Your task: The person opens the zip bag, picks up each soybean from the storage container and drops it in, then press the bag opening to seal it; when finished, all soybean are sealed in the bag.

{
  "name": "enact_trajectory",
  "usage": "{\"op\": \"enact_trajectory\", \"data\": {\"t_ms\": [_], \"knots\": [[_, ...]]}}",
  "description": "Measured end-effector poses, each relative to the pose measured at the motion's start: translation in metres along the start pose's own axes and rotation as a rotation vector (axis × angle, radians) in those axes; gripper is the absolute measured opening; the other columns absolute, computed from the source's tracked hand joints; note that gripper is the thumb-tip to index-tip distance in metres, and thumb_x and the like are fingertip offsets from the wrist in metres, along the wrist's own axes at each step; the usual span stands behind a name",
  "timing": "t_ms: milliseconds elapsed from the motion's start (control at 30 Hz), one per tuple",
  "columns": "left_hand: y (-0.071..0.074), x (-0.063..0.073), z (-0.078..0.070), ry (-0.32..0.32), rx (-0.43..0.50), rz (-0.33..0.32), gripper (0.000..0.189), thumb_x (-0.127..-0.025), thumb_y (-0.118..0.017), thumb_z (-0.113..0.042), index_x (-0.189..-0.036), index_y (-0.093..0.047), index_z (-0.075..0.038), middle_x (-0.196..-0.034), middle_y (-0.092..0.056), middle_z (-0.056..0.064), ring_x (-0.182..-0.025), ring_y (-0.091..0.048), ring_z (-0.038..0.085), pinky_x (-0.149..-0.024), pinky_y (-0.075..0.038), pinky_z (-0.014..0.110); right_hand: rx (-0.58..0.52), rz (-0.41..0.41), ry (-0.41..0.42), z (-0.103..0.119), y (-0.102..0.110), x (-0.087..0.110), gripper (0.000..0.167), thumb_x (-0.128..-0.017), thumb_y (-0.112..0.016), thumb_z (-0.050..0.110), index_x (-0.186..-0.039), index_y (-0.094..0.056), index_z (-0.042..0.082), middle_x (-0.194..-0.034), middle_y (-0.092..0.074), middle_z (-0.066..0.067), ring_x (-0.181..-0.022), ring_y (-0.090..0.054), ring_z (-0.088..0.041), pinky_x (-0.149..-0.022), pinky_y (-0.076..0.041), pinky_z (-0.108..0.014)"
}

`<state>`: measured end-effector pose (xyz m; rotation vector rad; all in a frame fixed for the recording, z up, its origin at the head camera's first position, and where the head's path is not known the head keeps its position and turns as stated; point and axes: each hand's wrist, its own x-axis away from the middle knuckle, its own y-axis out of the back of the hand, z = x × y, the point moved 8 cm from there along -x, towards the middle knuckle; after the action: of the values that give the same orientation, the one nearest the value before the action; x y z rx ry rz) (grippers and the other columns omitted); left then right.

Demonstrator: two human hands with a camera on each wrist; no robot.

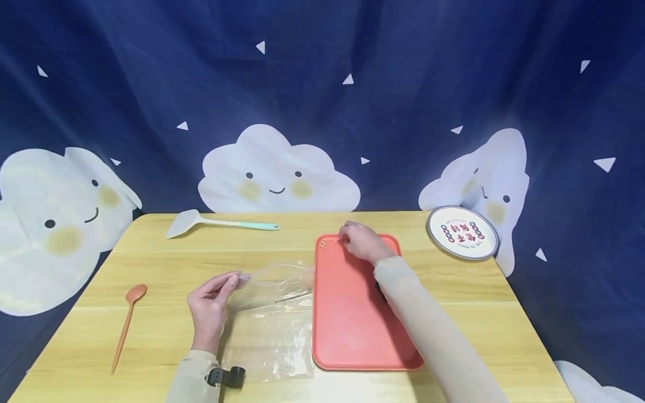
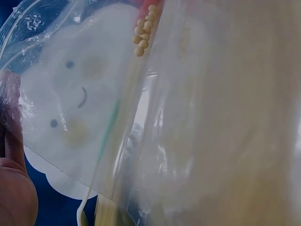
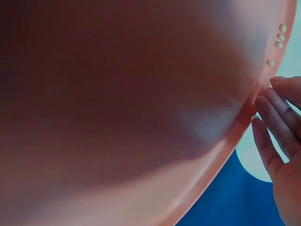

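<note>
At the left rim of a clear plastic zip bag (image 1: 274,341), my left hand (image 1: 210,305) pinches the film between thumb and fingers. The bag's mouth is partly spread, and the bag reaches to the red tray (image 1: 353,330). My right hand (image 1: 364,243) is over the tray's far side. In the right wrist view its slightly bent fingers (image 3: 275,120) are at the rim, just beside several small round beige beans (image 3: 281,36). I make out nothing between those fingers. The left wrist view shows beans (image 2: 143,30) clustered in the tray corner.
A spatula (image 1: 221,222) with a mint handle lies along the back edge. An orange spoon (image 1: 130,313) is on the left. At the back right sits an oval plate (image 1: 462,232) with red lettering. Behind the table hangs a blue cloud-patterned curtain (image 1: 302,73).
</note>
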<state>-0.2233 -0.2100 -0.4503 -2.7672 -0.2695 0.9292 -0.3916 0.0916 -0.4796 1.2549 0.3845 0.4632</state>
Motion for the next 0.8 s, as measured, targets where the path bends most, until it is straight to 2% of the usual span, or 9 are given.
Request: {"op": "enact_trajectory", "data": {"t_ms": [133,333,567,800], "knots": [[-0.001,0.0,0.001,0.004,-0.021,-0.001,0.01,-0.088,-0.058,0.021,-0.096,-0.062,0.024,-0.087,-0.07,0.026,-0.077,-0.073,0.023,-0.075,-0.06,0.031,-0.018,0.0,0.02,0.006,-0.002,-0.003,0.017,-0.087,-0.068,0.002,-0.102,-0.07,0.009,-0.097,-0.059,0.0,-0.093,-0.061,-0.018,-0.085,-0.053,-0.033],[-0.003,-0.001,0.002,-0.011,-0.002,0.002,0.009,-0.088,-0.057,0.022,-0.094,-0.063,0.025,-0.085,-0.069,0.028,-0.076,-0.073,0.023,-0.075,-0.06,0.03,-0.059,0.032,0.025,0.016,-0.011,-0.011,0.015,-0.088,-0.072,0.006,-0.103,-0.07,0.01,-0.096,-0.058,0.001,-0.092,-0.06,-0.017,-0.085,-0.052,-0.03],[-0.003,-0.001,0.003,-0.007,0.02,-0.002,0.009,-0.088,-0.057,0.022,-0.094,-0.062,0.026,-0.085,-0.069,0.029,-0.076,-0.073,0.023,-0.074,-0.06,0.03,-0.028,0.059,0.034,0.028,-0.017,-0.021,0.016,-0.089,-0.072,0.009,-0.105,-0.072,0.011,-0.094,-0.057,0.001,-0.09,-0.059,-0.016,-0.085,-0.052,-0.03],[-0.003,-0.002,0.004,-0.012,0.012,-0.001,0.008,-0.087,-0.057,0.023,-0.093,-0.062,0.026,-0.084,-0.069,0.029,-0.075,-0.073,0.023,-0.073,-0.06,0.031,-0.016,0.036,0.054,0.031,-0.02,-0.023,0.012,-0.089,-0.071,0.007,-0.099,-0.073,0.013,-0.089,-0.054,0.002,-0.086,-0.058,-0.016,-0.08,-0.052,-0.029]]}}
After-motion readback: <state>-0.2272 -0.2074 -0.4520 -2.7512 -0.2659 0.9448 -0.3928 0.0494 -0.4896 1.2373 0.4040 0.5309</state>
